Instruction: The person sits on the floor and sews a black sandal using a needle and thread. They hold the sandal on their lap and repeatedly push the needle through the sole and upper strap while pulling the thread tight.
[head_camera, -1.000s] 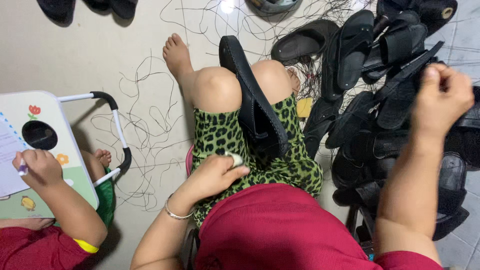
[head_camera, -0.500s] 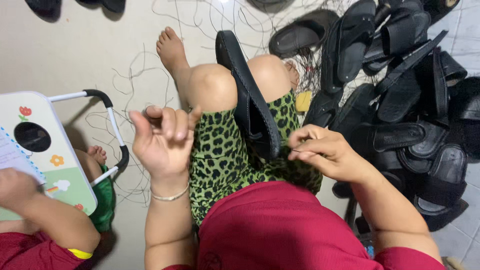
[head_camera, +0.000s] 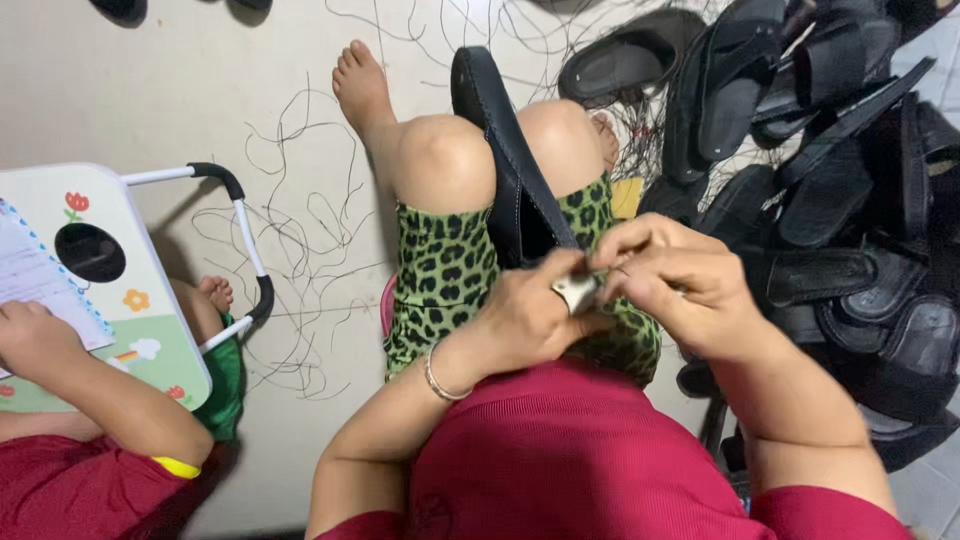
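A black sandal (head_camera: 505, 170) lies lengthwise between my knees, on my green leopard-print shorts (head_camera: 440, 280). Both hands meet just above my lap, at the sandal's near end. My left hand (head_camera: 525, 320), with a thin bracelet on its wrist, grips a small silver object (head_camera: 576, 292) with its thumb. My right hand (head_camera: 680, 290) has its fingertips pinched together against the same object. Whether a thread or needle runs between the fingers is too small to tell.
A heap of black sandals (head_camera: 830, 200) fills the floor to my right. Loose black threads (head_camera: 300, 220) lie scattered on the pale floor. At the left another person's hand (head_camera: 35, 335) rests on a small white folding table (head_camera: 150, 320) with paper.
My left hand has come down from its raised position. My right hand has moved in to meet it over my lap. A second ago my right hand was out at the sandal heap.
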